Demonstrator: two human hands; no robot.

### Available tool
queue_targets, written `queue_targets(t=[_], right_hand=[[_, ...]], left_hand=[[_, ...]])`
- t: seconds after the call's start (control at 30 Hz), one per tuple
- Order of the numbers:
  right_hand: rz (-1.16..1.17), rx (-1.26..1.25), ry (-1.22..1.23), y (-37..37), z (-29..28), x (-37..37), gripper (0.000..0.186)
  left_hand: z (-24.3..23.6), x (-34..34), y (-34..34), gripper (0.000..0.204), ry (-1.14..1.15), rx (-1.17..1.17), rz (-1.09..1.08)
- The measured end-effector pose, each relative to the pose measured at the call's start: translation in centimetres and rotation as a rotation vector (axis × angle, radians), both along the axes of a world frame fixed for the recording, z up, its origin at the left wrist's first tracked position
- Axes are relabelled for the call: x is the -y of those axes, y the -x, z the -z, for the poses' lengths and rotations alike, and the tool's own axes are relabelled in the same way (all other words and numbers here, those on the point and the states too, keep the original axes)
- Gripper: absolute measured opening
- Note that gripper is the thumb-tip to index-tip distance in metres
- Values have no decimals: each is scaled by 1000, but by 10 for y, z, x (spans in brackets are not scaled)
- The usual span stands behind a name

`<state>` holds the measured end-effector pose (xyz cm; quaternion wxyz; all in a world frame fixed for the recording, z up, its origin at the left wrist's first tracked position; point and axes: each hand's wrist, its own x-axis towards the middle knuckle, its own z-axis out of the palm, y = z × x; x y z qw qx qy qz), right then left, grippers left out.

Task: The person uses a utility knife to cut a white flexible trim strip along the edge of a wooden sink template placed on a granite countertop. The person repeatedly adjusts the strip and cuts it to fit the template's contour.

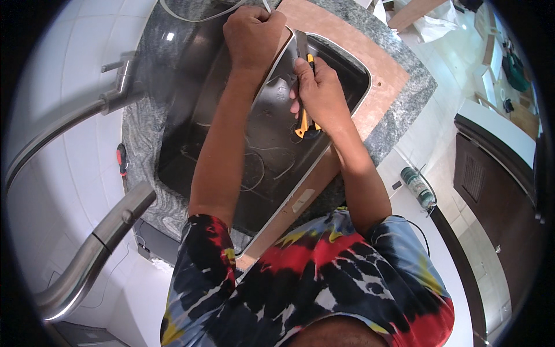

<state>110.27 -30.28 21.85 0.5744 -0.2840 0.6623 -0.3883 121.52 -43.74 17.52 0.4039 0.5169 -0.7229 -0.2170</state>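
My left hand (254, 43) is closed at the far edge of a dark sink (272, 156), its fingers pinching a thin white strip (266, 5). To the right, my right hand (321, 92) grips a yellow and black utility knife (302, 124). Its blade is out and points away from me, close to the pale edging of a brown board (384, 72). The board has a rounded opening with the sink visible through it. Whether the blade touches the edging, I cannot tell. Thin curled offcuts (283, 168) lie in the sink.
Grey patterned stone (416, 87) surrounds the sink. On the left, a metal faucet (115, 95) and a thick metal pipe (98, 248) stand near the tiled wall. A red and black screwdriver-like handle (121, 159) lies at the counter edge. A green canister (417, 188) is at right.
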Motion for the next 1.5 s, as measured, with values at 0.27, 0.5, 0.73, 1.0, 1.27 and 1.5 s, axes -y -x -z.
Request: queue_targets(t=[0.27, 0.5, 0.73, 1.0, 1.27, 1.5], right_hand=[[-39, -25, 4, 6, 0, 1, 36], [-45, -6, 17, 7, 1, 2, 34], [-69, 27, 18, 9, 1, -1, 33], [-64, 50, 27, 9, -1, -1, 35], [-69, -9, 5, 9, 2, -1, 37], [-72, -8, -7, 8, 1, 1, 37]], left_hand=[[-32, -14, 10, 54, -296, 104, -117], [-62, -18, 15, 47, -314, 449, -59], [-45, -4, 20, 41, -167, 528, -67], [-7, 4, 4, 27, 23, 147, -44], [-5, -2, 8, 27, -56, 73, -154], [3, 4, 1, 28, -9, 40, -163]])
